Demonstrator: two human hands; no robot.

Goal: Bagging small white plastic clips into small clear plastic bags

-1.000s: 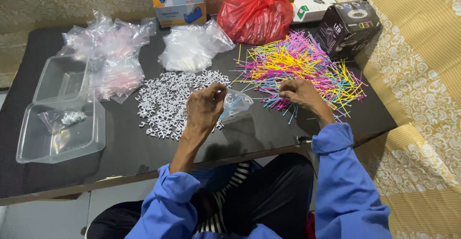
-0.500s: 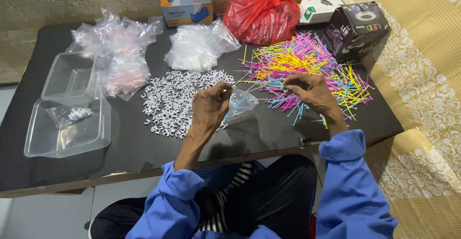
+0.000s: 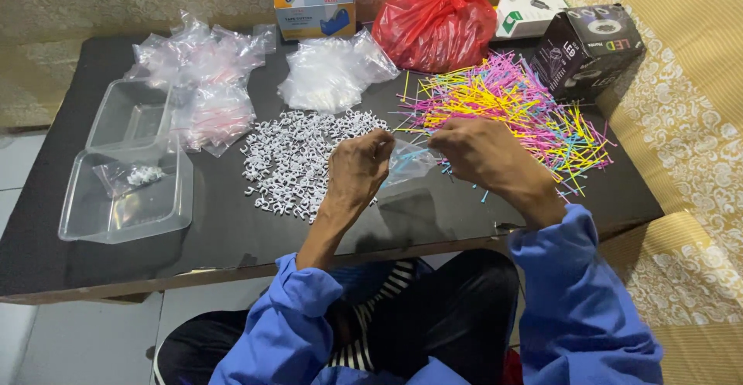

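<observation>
Head view: both hands work over a low black table (image 3: 232,238). The left hand (image 3: 357,167) is curled, its fingers (image 3: 377,147) pinched on the edge of a small clear plastic bag (image 3: 406,162). The bag hangs between the two hands, just above the tabletop, with a few thin sticks showing inside it. The right hand (image 3: 481,151) is curled too, fingertips drawn narrow at the bag's upper right edge; whether they grip the bag or a stick I cannot tell.

Left of and beyond the left fingers lies a spread of small white clips (image 3: 298,160). Beyond the right fingers, touching the hand's far side, lies a heap of thin pink, yellow and blue sticks (image 3: 518,106).

Packages, far side of the fingers:
- a knotted red plastic bag (image 3: 435,25), bulging, beyond the sticks;
- a blue-and-orange carton (image 3: 312,0) with a printed label, upright at the table's far edge;
- a white flat box (image 3: 530,12) with a green mark, right of the red bag;
- a black box (image 3: 588,44) with a round picture on top, far right;
- a pile of clear bags (image 3: 329,75) beyond the clips;
- more clear bags with pink contents (image 3: 205,83) well to the left.

Far left of the fingers stand two clear plastic trays (image 3: 128,191), the nearer holding a small bagged lot of white pieces.
</observation>
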